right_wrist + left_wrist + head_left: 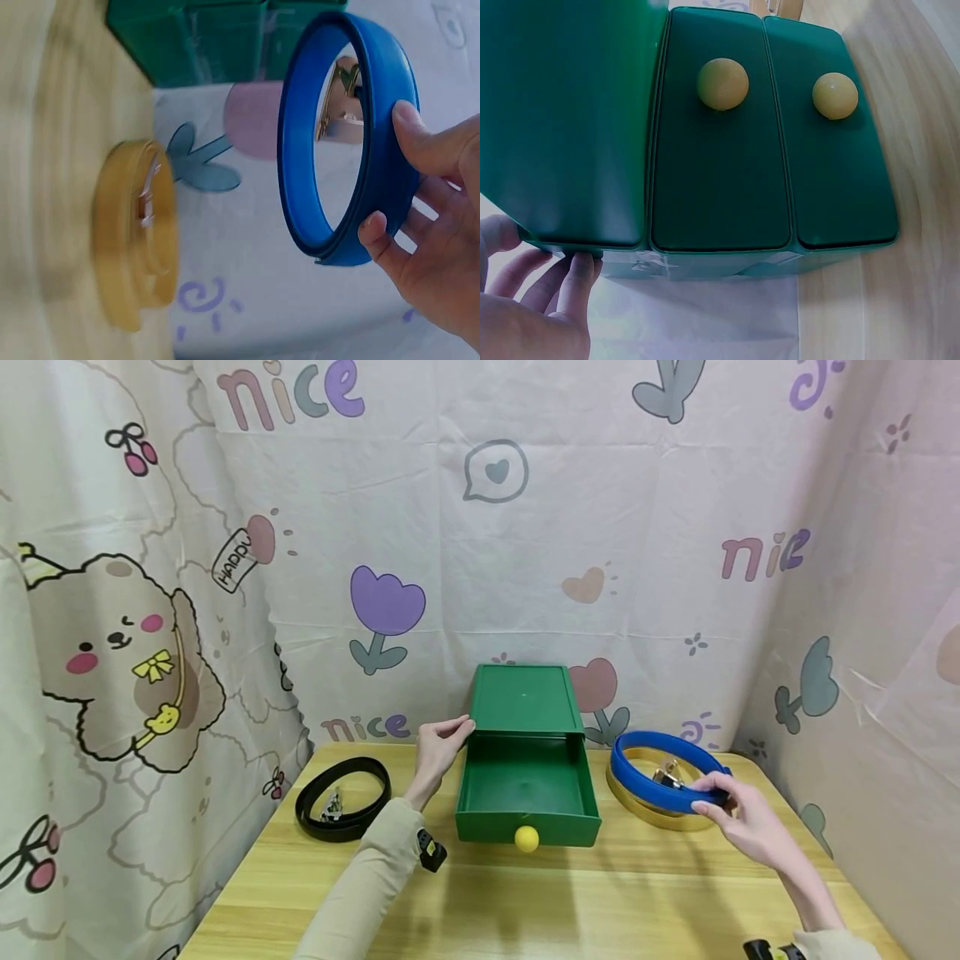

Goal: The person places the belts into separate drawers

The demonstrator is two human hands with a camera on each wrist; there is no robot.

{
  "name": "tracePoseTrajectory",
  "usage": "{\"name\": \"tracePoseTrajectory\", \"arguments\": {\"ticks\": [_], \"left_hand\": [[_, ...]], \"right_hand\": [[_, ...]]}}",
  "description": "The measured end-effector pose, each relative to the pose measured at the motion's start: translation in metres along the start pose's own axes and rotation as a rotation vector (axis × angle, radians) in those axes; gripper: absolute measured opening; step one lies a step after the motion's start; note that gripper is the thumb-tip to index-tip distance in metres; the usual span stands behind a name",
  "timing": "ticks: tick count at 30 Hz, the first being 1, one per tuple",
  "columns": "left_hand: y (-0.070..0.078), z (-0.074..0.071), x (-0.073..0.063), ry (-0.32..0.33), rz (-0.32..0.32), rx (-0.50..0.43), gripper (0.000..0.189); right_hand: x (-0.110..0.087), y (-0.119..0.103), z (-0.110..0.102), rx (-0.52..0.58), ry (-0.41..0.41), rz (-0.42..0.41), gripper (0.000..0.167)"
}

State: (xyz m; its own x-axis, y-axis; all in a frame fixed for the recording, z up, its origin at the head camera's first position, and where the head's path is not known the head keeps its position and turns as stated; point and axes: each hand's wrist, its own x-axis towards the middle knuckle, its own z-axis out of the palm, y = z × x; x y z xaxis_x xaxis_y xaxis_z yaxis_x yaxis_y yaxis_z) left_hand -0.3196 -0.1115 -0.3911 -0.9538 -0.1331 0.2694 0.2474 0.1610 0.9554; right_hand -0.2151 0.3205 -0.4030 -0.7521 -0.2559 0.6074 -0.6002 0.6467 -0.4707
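A green drawer cabinet (526,697) stands at the table's back middle, its top drawer (528,777) pulled out and bare inside. My left hand (438,747) holds the cabinet's left side near the front upper corner, fingers and thumb at that edge. In the left wrist view, two lower drawers (720,172) with yellow knobs are closed. On the right, my right hand (750,818) grips a coiled blue belt (390,165) between thumb and fingers. A metal buckle (343,105) shows inside the loop. Raised off the table, the blue belt hangs above a coiled yellow belt (120,232).
A coiled black belt (343,835) with a silver buckle lies on the wooden table (517,910), left of the cabinet. Behind everything hangs a patterned curtain (495,560). The open drawer's yellow knob (527,839) juts toward the front.
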Motion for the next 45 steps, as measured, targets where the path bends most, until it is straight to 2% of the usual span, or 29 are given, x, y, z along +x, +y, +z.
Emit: {"name": "tracePoseTrajectory", "arguments": {"ticks": [7, 20, 37, 45], "left_hand": [[0.001, 0.000, -0.001, -0.002, -0.005, 0.010, 0.030], [0.000, 0.002, -0.001, 0.004, -0.009, 0.016, 0.030], [-0.001, 0.002, 0.000, 0.008, -0.010, 0.023, 0.029], [0.000, 0.000, 0.000, 0.002, -0.008, 0.002, 0.029]], "right_hand": [[0.022, -0.020, -0.002, -0.064, 0.042, -0.056, 0.028], [0.044, -0.051, -0.005, -0.079, 0.055, -0.098, 0.031], [0.065, -0.103, 0.005, -0.025, -0.044, -0.189, 0.027], [0.074, -0.120, 0.017, 0.000, -0.089, -0.198, 0.024]]}}
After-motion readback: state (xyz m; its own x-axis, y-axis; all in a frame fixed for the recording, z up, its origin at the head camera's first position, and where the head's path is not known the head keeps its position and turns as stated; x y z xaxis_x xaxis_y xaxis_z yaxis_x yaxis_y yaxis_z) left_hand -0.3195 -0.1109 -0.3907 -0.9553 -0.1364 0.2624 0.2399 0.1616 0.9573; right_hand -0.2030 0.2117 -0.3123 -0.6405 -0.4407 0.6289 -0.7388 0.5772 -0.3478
